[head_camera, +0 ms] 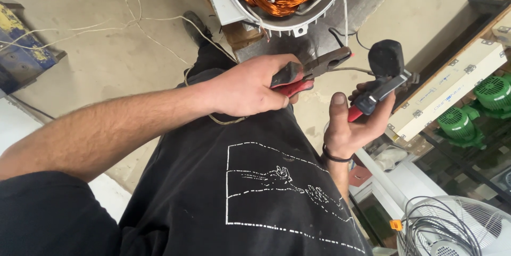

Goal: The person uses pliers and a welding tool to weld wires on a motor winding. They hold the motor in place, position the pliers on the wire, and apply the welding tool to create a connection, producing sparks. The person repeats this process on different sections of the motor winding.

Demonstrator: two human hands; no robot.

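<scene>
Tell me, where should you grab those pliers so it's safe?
Grab the pliers by the red and black handles, coming from the handle end on the person's left side. That is where the left hand wraps them now. The bare metal nose points toward the black plug in the right hand, and it pinches, so keep fingers off it.

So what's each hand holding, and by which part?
Left hand grips pliers by the red handles. Right hand holds a black plug and red-handled tool.
</scene>
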